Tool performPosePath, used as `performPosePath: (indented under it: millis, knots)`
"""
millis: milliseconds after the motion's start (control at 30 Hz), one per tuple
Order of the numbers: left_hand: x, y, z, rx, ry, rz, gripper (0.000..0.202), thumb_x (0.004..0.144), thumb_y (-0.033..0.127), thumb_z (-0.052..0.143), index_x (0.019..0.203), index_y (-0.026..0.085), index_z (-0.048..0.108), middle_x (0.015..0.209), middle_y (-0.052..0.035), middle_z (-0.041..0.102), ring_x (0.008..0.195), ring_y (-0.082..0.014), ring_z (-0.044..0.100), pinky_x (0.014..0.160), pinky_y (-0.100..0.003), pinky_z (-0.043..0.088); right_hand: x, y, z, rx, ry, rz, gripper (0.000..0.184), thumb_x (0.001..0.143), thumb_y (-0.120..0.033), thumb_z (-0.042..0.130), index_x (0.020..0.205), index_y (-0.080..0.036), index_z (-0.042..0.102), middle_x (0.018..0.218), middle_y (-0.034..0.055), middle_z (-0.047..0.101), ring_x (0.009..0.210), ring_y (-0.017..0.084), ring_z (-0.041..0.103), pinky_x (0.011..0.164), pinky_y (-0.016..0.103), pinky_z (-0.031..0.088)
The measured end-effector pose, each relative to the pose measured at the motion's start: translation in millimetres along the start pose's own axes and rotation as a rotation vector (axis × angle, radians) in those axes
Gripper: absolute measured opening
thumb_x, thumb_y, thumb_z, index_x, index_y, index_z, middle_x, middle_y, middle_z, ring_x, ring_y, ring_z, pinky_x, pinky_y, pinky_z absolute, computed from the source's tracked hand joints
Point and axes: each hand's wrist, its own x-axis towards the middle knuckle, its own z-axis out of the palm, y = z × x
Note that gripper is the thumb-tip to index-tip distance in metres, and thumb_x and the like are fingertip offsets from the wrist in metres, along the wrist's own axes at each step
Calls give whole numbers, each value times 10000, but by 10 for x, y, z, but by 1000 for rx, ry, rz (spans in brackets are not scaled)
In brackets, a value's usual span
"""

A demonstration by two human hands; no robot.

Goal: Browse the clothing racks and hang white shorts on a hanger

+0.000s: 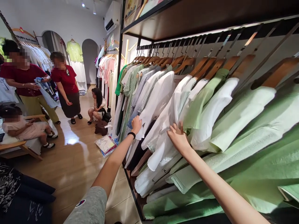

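Note:
My left hand (136, 126), with a dark band at the wrist, is closed on the edge of a white shirt (157, 91) hanging on the rack. Farther right, the bent fingers of my right hand (177, 134) grip the cloth of another white shirt (167, 116); part of the grip is hidden in the folds. Beside that hand hangs a light green shirt (202, 104), then more white and pale green garments. Wooden hangers (216, 66) carry the clothes from a dark rail. Between my hands, dark cloth shows low among the garments.
A dark shelf (198, 21) runs above the rail. Folded packaged clothes (106, 144) lie on the floor by the rack's far end. Two people in red tops stand at the left, a child sits on a wooden chair (21, 146), and another person crouches near the far rack.

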Motion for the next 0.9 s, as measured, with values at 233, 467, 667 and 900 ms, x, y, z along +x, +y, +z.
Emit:
performPosePath:
  millis: [233, 467, 667, 900]
  knots:
    - [-285, -352, -348, -35, 153, -34, 165, 1003, 177, 347, 1121, 153, 460, 1037, -109, 661, 939, -195, 640, 763, -270, 443, -47, 0, 25, 25, -11, 46, 242, 881, -59, 495, 823, -165, 703, 901, 88, 657, 972, 256, 559, 1098, 528, 283]
    - [-1052, -163, -89, -6, -126, 300, 187, 998, 301, 449, 1002, 177, 590, 955, -99, 690, 909, -213, 678, 766, -279, 476, 141, -205, -121, 18, 52, 80, 469, 909, -4, 365, 1256, -208, 606, 882, 61, 598, 857, 212, 550, 972, 465, 395]
    - [-1530, -6, 184, 28, -299, 422, 260, 983, 328, 424, 1138, 261, 623, 1070, -133, 707, 942, -264, 699, 760, -378, 545, 232, -321, 64, 154, 130, -54, 428, 888, -14, 390, 1105, -224, 692, 918, 78, 611, 892, 225, 561, 992, 516, 378]
    - [-1845, -620, 493, 51, -420, 226, 547, 939, 603, 289, 1372, 343, 501, 954, -196, 730, 956, -349, 696, 743, -506, 559, 317, -391, 453, 219, 322, -98, 478, 911, -48, 278, 868, -217, 723, 838, 136, 637, 847, 269, 572, 883, 527, 366]
